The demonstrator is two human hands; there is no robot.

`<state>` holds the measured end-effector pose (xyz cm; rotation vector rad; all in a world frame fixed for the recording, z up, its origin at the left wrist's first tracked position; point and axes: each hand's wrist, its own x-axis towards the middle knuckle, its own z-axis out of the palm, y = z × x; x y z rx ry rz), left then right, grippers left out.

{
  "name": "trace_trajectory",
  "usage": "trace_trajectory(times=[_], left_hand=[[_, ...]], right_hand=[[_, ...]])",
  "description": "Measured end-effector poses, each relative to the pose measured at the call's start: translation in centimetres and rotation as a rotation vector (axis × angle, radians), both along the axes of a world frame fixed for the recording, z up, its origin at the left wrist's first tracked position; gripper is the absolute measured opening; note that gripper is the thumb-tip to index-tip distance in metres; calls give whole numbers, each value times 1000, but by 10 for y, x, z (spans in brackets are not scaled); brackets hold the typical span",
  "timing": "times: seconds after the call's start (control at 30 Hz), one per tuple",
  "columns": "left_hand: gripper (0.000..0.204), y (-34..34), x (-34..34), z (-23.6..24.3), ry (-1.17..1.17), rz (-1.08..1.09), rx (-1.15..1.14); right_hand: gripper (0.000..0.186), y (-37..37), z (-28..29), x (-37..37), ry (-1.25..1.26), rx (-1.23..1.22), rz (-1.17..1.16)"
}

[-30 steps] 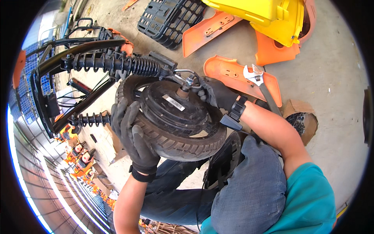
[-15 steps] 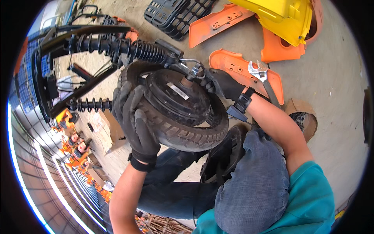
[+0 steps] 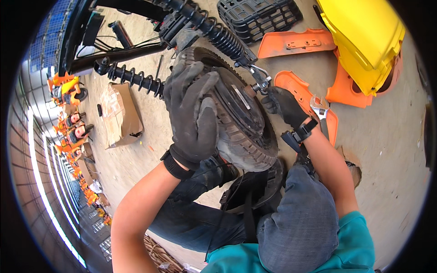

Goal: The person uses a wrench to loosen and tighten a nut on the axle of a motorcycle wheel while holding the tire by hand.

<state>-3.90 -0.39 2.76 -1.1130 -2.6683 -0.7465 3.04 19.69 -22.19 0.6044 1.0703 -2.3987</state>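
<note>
A scooter-like wheel with a black hub (image 3: 240,109) and a worn, knobby tyre (image 3: 248,152) leans in front of me. My left hand (image 3: 191,113), in a dark glove, grips the tyre's near left side with its fingers laid over the edge. At the hub's centre a shiny axle nut (image 3: 261,84) and fittings stick out beside the foot of a black coil-spring shock absorber (image 3: 221,36). My gloved right hand (image 3: 286,107) is closed just below this axle end. What its fingers hold is hidden. A second shock absorber (image 3: 136,82) hangs loose-ended behind my left hand.
An adjustable wrench (image 3: 320,109) lies on an orange panel (image 3: 291,86) right of my right hand. Beyond are another orange panel (image 3: 298,43), a yellow plastic shell (image 3: 368,41) and a black crate (image 3: 259,20). A carton (image 3: 123,116) stands left, with orange vehicles (image 3: 68,93) farther off.
The view has shifted, so the scene sits differently. The wheel has turned to a more edge-on angle. My left hand has shifted higher over the tyre; my right hand stays near the axle.
</note>
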Motion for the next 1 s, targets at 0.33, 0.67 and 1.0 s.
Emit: trace_trajectory(times=[0.33,0.67,1.0], left_hand=[[38,-10,6,-5,141,58,-15],[34,-84,-23,59,-273,356,247],[42,-206,-13,32,-372,438,-145]], right_hand=[[29,54,113,15,177,450,324],[35,35,325,-16,338,985,646],[44,-63,366,-20,491,1557,936]])
